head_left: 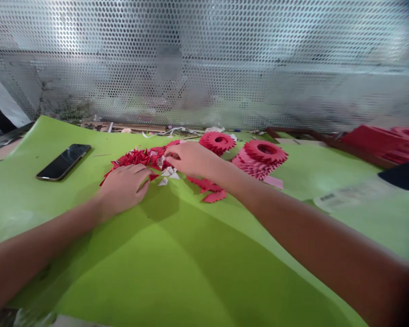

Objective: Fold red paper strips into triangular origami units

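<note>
Green sheet point(177, 272) — red pieces point(132, 157) (hands point(124, 186) point(191, 158) alongside)

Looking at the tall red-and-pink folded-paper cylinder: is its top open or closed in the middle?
Open: the cylinder shows a round hole inside its red upper ring. How deep it goes, cannot tell.

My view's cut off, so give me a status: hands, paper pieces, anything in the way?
Left hand at red paper pieces; right hand by white paper pieces; grips unclear. Toothed pink stack beyond right forearm. Phone off left, seemingly not in the way.
</note>
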Action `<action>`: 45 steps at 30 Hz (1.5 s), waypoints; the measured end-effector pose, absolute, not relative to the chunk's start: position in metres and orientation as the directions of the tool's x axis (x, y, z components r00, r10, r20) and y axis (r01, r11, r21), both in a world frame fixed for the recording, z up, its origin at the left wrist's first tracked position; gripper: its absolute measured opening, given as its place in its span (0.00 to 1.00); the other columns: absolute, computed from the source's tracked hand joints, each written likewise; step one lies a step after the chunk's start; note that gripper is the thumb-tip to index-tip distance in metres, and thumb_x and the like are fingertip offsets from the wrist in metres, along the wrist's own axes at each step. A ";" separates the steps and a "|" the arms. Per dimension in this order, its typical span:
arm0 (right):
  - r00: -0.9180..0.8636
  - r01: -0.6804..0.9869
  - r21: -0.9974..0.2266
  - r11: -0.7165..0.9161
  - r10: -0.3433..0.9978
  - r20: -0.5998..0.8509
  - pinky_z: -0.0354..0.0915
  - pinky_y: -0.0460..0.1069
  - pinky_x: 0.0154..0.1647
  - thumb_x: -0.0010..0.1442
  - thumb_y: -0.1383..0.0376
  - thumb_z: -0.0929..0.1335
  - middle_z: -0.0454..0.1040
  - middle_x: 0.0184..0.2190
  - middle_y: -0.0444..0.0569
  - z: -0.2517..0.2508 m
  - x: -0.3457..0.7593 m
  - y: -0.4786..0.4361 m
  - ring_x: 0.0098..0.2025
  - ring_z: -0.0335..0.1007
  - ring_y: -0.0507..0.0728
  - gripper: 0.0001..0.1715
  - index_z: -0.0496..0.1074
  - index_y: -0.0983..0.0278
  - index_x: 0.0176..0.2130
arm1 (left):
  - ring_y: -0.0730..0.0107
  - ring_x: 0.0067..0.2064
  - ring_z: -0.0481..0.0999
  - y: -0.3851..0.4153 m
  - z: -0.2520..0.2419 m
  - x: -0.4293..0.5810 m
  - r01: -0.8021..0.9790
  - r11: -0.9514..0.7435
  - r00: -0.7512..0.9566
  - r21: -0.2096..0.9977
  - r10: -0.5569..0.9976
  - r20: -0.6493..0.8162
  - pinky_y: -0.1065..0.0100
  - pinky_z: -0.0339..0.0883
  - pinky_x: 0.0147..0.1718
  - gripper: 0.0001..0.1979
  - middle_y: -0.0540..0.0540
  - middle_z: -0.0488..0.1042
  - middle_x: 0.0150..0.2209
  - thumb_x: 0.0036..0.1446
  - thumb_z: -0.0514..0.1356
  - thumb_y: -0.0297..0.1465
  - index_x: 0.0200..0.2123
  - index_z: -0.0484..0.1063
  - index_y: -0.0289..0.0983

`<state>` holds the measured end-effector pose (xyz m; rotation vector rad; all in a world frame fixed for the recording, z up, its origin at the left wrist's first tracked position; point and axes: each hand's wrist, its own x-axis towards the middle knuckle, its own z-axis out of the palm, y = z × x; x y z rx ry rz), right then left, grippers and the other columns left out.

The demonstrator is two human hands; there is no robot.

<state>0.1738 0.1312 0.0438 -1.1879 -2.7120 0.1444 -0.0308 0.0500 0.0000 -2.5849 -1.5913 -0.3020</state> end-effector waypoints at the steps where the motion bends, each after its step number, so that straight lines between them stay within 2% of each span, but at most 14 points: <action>1: -0.665 0.726 -0.133 0.675 0.738 0.118 0.53 0.49 0.28 0.65 0.61 0.64 0.77 0.31 0.53 0.042 0.168 0.135 0.28 0.67 0.55 0.15 0.76 0.65 0.34 | 0.53 0.50 0.77 0.049 0.000 -0.031 0.892 -0.451 0.434 0.020 0.870 0.233 0.53 0.74 0.48 0.18 0.38 0.77 0.51 0.66 0.49 0.32 0.51 0.75 0.35; 5: -0.660 0.742 -0.051 0.669 0.741 0.122 0.51 0.49 0.28 0.61 0.63 0.66 0.76 0.28 0.53 0.036 0.150 0.139 0.29 0.67 0.57 0.09 0.75 0.65 0.33 | 0.51 0.48 0.78 0.046 0.000 -0.029 0.894 -0.448 0.429 0.024 0.869 0.249 0.52 0.74 0.45 0.18 0.38 0.78 0.50 0.65 0.50 0.34 0.49 0.76 0.35; 11: -0.601 0.784 -0.076 0.616 0.784 0.153 0.53 0.49 0.28 0.58 0.69 0.65 0.77 0.30 0.53 0.040 0.147 0.142 0.30 0.69 0.56 0.08 0.75 0.66 0.34 | 0.52 0.48 0.78 0.042 0.003 -0.028 0.886 -0.459 0.430 0.069 0.868 0.248 0.53 0.75 0.44 0.19 0.38 0.78 0.50 0.66 0.50 0.35 0.51 0.75 0.34; 15: -0.582 0.744 -0.216 0.633 0.772 0.256 0.57 0.47 0.29 0.59 0.69 0.65 0.79 0.33 0.49 0.057 0.163 0.133 0.31 0.71 0.53 0.10 0.76 0.64 0.38 | 0.54 0.48 0.78 0.040 0.006 -0.027 0.881 -0.459 0.412 0.116 0.864 0.291 0.55 0.74 0.44 0.18 0.41 0.78 0.49 0.66 0.51 0.35 0.52 0.74 0.36; 19: -0.565 0.634 -0.391 0.667 0.745 0.356 0.61 0.45 0.29 0.58 0.69 0.68 0.77 0.30 0.46 0.066 0.191 0.102 0.29 0.71 0.52 0.04 0.74 0.64 0.35 | 0.62 0.37 0.78 0.033 0.010 -0.023 0.849 -0.433 0.355 0.302 0.892 0.281 0.62 0.73 0.34 0.15 0.44 0.79 0.44 0.65 0.54 0.40 0.44 0.76 0.38; 23: -0.600 0.564 -0.495 0.661 0.740 0.304 0.59 0.44 0.24 0.59 0.71 0.67 0.75 0.26 0.43 0.046 0.216 0.066 0.23 0.66 0.49 0.03 0.72 0.64 0.35 | 0.65 0.33 0.76 0.022 0.010 -0.016 0.750 -0.452 0.396 0.484 0.892 0.219 0.65 0.71 0.30 0.13 0.45 0.78 0.39 0.60 0.61 0.41 0.39 0.74 0.37; 26: -0.665 0.537 -0.527 0.659 0.715 0.216 0.61 0.44 0.25 0.58 0.74 0.66 0.76 0.29 0.46 0.023 0.226 0.047 0.25 0.67 0.49 0.06 0.72 0.65 0.33 | 0.65 0.32 0.77 0.015 0.007 -0.010 0.692 -0.503 0.474 0.518 0.857 0.200 0.66 0.71 0.29 0.13 0.45 0.78 0.37 0.59 0.62 0.41 0.38 0.74 0.37; 28: -0.707 0.566 -0.508 0.649 0.699 0.106 0.62 0.45 0.28 0.57 0.73 0.66 0.76 0.32 0.48 0.013 0.227 0.040 0.29 0.69 0.51 0.06 0.72 0.65 0.34 | 0.65 0.32 0.77 0.011 0.006 -0.007 0.680 -0.529 0.501 0.509 0.841 0.205 0.66 0.70 0.29 0.11 0.45 0.79 0.36 0.62 0.60 0.39 0.38 0.74 0.37; 31: -0.699 0.642 -0.441 0.627 0.715 -0.003 0.58 0.45 0.26 0.58 0.65 0.69 0.74 0.31 0.47 0.008 0.226 0.036 0.28 0.67 0.52 0.04 0.70 0.64 0.35 | 0.66 0.31 0.78 0.009 0.004 -0.005 0.638 -0.557 0.534 0.531 0.817 0.216 0.67 0.71 0.29 0.11 0.45 0.80 0.36 0.64 0.59 0.38 0.38 0.75 0.37; 35: -0.693 0.663 -0.360 0.656 0.720 0.037 0.52 0.45 0.24 0.60 0.58 0.69 0.71 0.26 0.44 0.007 0.225 0.035 0.25 0.62 0.51 0.13 0.65 0.63 0.30 | 0.67 0.32 0.80 0.008 -0.001 -0.006 0.576 -0.550 0.538 0.605 0.812 0.225 0.69 0.73 0.28 0.09 0.47 0.82 0.35 0.63 0.61 0.36 0.41 0.76 0.38; 38: -0.678 0.667 -0.353 0.656 0.731 0.076 0.51 0.45 0.23 0.61 0.58 0.68 0.69 0.24 0.42 0.008 0.226 0.034 0.23 0.60 0.50 0.12 0.64 0.63 0.31 | 0.68 0.29 0.80 0.007 -0.003 -0.006 0.569 -0.508 0.491 0.646 0.841 0.228 0.71 0.72 0.25 0.11 0.48 0.83 0.33 0.61 0.65 0.35 0.46 0.76 0.39; 40: -0.652 0.671 -0.372 0.642 0.749 0.118 0.52 0.45 0.23 0.62 0.60 0.67 0.70 0.25 0.42 0.008 0.227 0.033 0.23 0.61 0.50 0.09 0.67 0.63 0.37 | 0.68 0.28 0.80 0.008 -0.003 -0.006 0.593 -0.504 0.478 0.628 0.848 0.228 0.71 0.72 0.27 0.10 0.49 0.83 0.32 0.59 0.66 0.35 0.43 0.78 0.39; 43: -0.645 0.667 -0.361 0.652 0.748 0.158 0.56 0.46 0.25 0.64 0.57 0.67 0.74 0.31 0.45 0.007 0.226 0.034 0.26 0.67 0.52 0.17 0.69 0.65 0.47 | 0.68 0.30 0.81 0.010 -0.003 -0.005 0.651 -0.519 0.498 0.553 0.843 0.205 0.71 0.71 0.28 0.05 0.49 0.83 0.33 0.60 0.65 0.33 0.37 0.80 0.39; 45: -0.673 0.653 -0.338 0.678 0.724 0.152 0.59 0.47 0.27 0.65 0.56 0.67 0.77 0.36 0.49 0.004 0.224 0.036 0.30 0.70 0.54 0.18 0.71 0.65 0.49 | 0.69 0.30 0.81 0.012 -0.005 -0.006 0.668 -0.559 0.528 0.492 0.821 0.216 0.71 0.70 0.29 0.05 0.50 0.84 0.34 0.62 0.64 0.32 0.37 0.81 0.40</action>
